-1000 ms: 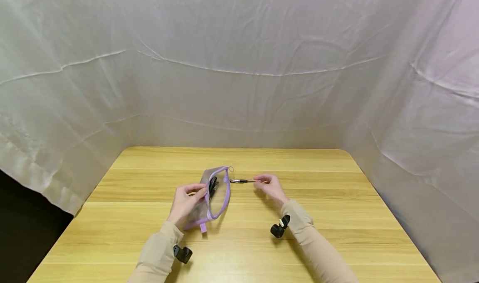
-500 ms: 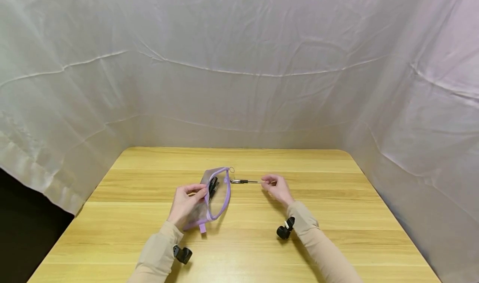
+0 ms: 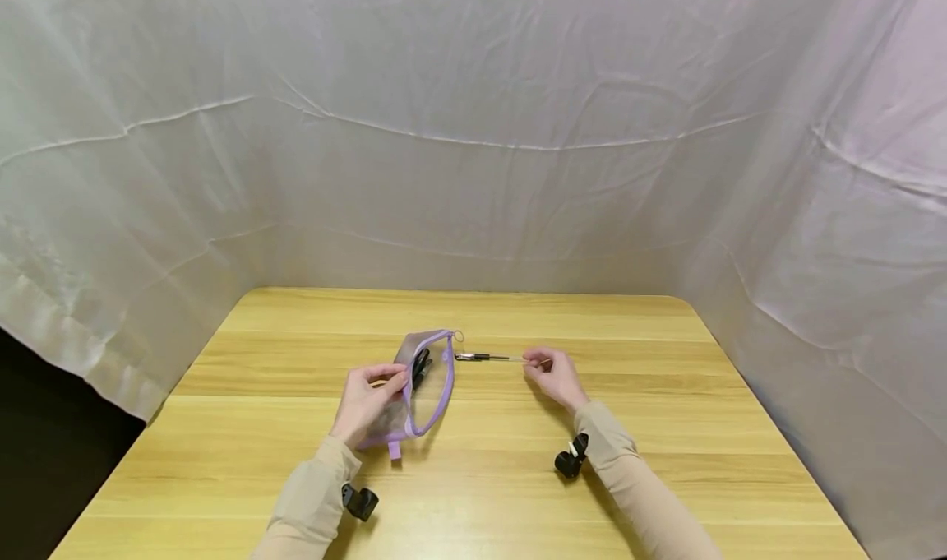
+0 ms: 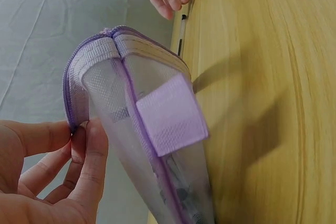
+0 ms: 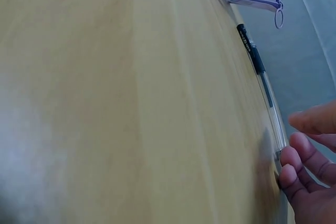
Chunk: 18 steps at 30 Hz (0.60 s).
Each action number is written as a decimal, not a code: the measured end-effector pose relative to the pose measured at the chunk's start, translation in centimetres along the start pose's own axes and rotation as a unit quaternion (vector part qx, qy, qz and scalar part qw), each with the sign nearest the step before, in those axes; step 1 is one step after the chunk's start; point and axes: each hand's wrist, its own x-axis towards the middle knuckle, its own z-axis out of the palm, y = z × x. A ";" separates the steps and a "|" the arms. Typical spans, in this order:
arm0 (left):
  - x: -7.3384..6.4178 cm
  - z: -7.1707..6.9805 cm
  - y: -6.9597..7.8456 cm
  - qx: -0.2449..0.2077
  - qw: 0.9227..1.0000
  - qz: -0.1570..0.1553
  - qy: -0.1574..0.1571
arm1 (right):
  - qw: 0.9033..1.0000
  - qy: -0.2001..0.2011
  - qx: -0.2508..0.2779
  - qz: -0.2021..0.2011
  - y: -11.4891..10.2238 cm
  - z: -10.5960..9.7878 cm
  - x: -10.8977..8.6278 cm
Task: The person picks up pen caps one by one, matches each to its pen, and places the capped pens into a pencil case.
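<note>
A purple-edged mesh zipper pouch [image 3: 449, 387] stands with its mouth spread toward the right. My left hand [image 3: 367, 400] pinches its near rim between thumb and fingers, clearly seen in the left wrist view. Black pens [image 3: 420, 368] show inside the pouch. A clear pen with a black cap [image 3: 473, 357] lies on the table just right of the pouch mouth, its cap toward the pouch. My right hand [image 5: 312, 166] is at the pen's clear end [image 5: 279, 142], thumb and forefinger apart; the fingertips are beside or touching that end.
A metal ring [image 3: 459, 336] hangs at the pouch's far corner, and a purple fabric tab [image 4: 173, 114] sticks out at its near end. The wooden table [image 3: 473, 494] is enclosed by pale curtains [image 3: 473, 198] behind and at both sides.
My right hand has drawn back rightward along the pen and let go, uncovering more of its clear barrel. The pen stays in place. The left hand and pouch have hardly moved.
</note>
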 end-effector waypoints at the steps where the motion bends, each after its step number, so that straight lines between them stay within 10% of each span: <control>1: 0.0 0.0 0.0 0.002 1.000 0.001 -0.001 | 1.000 -0.001 -0.001 -0.003 0.1 -0.1 0.0; 18: 0.3 0.2 -0.5 0.015 1.000 -0.007 -0.014 | 0.997 -0.018 -0.051 -0.049 0.5 -0.8 -0.8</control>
